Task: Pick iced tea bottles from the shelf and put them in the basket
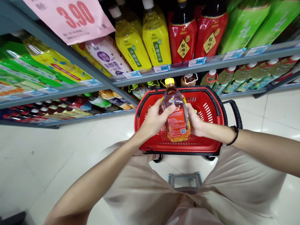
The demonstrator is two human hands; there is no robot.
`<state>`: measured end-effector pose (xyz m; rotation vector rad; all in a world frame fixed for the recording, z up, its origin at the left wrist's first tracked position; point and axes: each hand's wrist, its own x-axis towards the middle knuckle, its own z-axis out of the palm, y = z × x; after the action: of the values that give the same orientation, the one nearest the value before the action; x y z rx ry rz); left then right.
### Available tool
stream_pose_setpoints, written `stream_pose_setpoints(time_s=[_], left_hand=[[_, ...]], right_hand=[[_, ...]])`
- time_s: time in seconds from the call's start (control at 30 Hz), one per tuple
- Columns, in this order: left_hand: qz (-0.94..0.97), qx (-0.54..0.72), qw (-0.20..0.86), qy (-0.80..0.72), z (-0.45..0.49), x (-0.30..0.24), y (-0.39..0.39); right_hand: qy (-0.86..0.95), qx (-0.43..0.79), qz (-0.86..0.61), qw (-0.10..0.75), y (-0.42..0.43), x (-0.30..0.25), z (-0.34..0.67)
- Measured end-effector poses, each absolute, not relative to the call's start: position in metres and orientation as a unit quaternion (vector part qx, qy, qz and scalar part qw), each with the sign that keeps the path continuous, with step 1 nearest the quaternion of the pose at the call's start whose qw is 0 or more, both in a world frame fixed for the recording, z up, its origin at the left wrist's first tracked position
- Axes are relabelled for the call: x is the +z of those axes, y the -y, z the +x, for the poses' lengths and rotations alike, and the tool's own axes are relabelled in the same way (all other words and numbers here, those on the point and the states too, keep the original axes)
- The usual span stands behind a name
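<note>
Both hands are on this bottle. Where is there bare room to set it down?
Inside the basket, below the bottle, what shows is bare. The floor left and right of the basket is bare too. The shelves are crowded, drinks side by side.

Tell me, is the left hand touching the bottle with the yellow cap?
Touching. The head view shows the left hand gripping the bottle from the side, with its thumb pressed flat across the front of it.

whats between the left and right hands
A yellow-capped amber drink bottle, gripped on either side by the left hand and right hand, as the head view shows.
</note>
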<state>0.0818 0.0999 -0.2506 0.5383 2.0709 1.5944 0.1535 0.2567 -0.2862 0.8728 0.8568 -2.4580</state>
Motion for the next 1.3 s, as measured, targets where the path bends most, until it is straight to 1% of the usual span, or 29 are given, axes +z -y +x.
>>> stream_pose_setpoints(time_s=[0.13,0.33,0.6,0.97,1.1,1.2,1.3], left_hand=[[0.202,0.585,0.230,-0.751,0.081,-0.250,-0.100],[0.201,0.593,0.231,-0.745,0.081,-0.251,-0.100],[0.205,0.585,0.231,-0.750,0.081,-0.250,-0.100],[0.205,0.592,0.220,-0.747,0.081,-0.252,-0.100],[0.190,0.617,0.247,-0.723,0.080,-0.247,-0.100],[0.156,0.665,0.279,-0.674,0.078,-0.237,-0.101],[0.136,0.721,0.268,-0.625,0.074,-0.228,-0.100]], right_hand=[[-0.306,-0.891,0.273,0.193,-0.258,-0.291,0.154],[-0.335,-0.873,0.296,0.193,-0.256,-0.283,0.152],[-0.342,-0.876,0.271,0.205,-0.257,-0.288,0.152],[-0.368,-0.871,0.255,0.201,-0.259,-0.284,0.152],[-0.372,-0.878,0.243,0.176,-0.260,-0.283,0.151],[-0.372,-0.887,0.216,0.165,-0.262,-0.279,0.152],[-0.381,-0.890,0.184,0.173,-0.266,-0.270,0.152]])
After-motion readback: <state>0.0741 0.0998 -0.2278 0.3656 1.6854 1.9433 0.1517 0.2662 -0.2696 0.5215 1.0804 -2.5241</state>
